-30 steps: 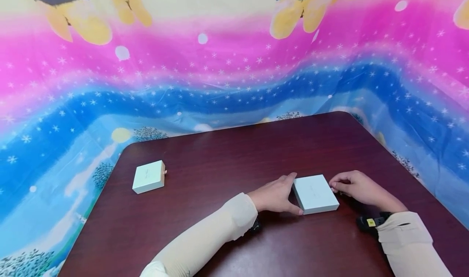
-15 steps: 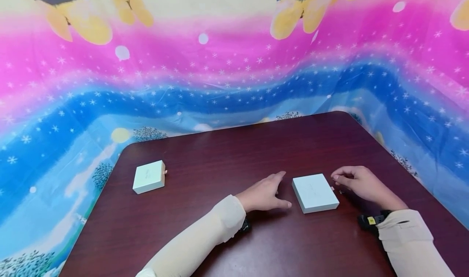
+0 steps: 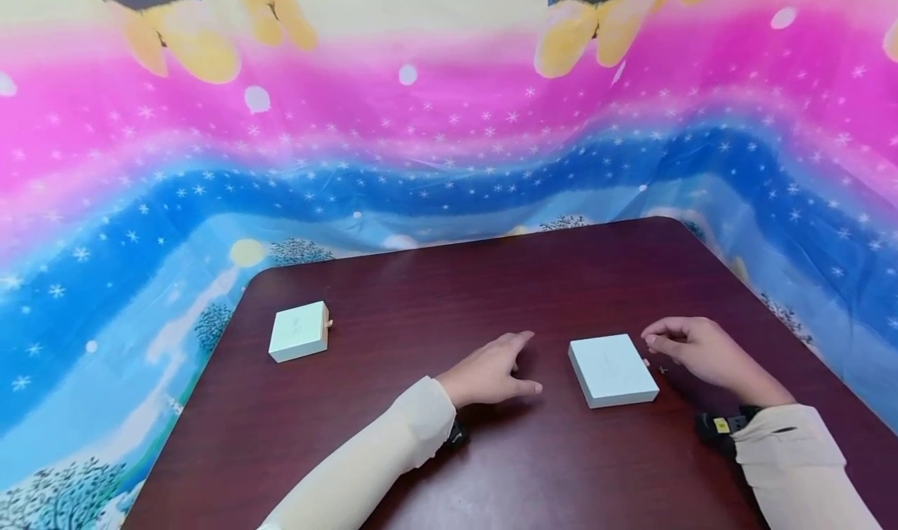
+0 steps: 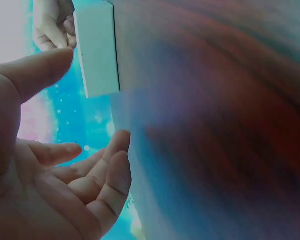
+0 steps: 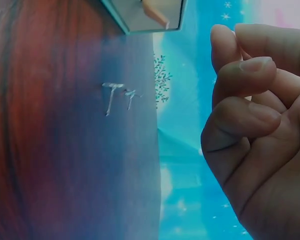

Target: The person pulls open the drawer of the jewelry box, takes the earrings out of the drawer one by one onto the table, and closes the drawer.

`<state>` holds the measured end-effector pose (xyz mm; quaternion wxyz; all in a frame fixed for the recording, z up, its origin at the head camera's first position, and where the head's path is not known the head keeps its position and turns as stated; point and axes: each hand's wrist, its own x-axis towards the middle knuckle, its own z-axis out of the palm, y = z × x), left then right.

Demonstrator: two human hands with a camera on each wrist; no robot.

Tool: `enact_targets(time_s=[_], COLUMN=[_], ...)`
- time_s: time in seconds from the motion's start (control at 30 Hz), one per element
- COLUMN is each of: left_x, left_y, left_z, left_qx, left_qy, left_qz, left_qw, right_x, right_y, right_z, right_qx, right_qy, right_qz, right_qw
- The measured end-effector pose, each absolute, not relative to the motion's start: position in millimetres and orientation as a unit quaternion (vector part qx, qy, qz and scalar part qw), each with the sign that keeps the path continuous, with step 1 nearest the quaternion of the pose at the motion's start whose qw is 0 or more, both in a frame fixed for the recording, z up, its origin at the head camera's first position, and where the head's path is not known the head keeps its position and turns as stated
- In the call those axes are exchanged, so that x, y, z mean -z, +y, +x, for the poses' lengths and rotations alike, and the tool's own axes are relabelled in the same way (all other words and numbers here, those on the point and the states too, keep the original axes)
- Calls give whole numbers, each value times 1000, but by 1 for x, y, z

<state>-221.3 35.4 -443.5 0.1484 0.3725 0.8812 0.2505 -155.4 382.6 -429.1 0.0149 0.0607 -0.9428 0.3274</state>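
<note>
A flat white box (image 3: 613,370) lies on the table, a small pink pull tab (image 3: 646,362) on its right side. Close to that tab are small silvery pieces (image 5: 112,95), T-shaped in the right wrist view. My left hand (image 3: 486,374) is spread out left of the box, apart from it, with nothing in its grasp. Up and right of the silvery pieces hovers my right hand (image 3: 712,357), its fingers loosely bent and thumb near the index finger. Nothing shows between those fingertips.
A second white box (image 3: 299,331), with a tab on its right side, sits at the far left of the dark red table (image 3: 435,304). A colourful printed cloth (image 3: 421,140) hangs behind the table's back and side edges.
My left hand has let go of the box and drawn back to the left. The right hand has lifted away from the box's tab side, uncovering the tab and the silvery pieces.
</note>
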Motion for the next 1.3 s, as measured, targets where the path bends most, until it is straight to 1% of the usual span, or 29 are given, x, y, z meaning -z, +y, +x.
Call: enact_targets(time_s=[0.2,0.37,0.5,0.7,0.87,1.03,1.3], left_x=[442,435,429,431,430,426,421], left_y=[20,13,4,-14,-36,-61,-92], left_z=[-223,-226,-225,-225,-225,-228,-231], left_qx=[-254,-259,-267,-279,-291,-308,-340], left_qy=[884,882,883,884,888,888,888], left_qz=[361,364,354,340,322,315,289], left_qw=[150,149,157,160,152,129,106], right_x=[423,414,409,405,401,394,384], right_y=[376,369,365,353,337,322,302], right_z=[-151,-150,-152,-153,-156,-157,-162], right_qx=[-331,-334,-336,-338,-346,-356,-349], right_qy=[-942,-940,-939,-937,-934,-930,-929], right_qz=[59,67,77,84,88,92,121], right_qw=[6,12,12,8,-5,-16,0])
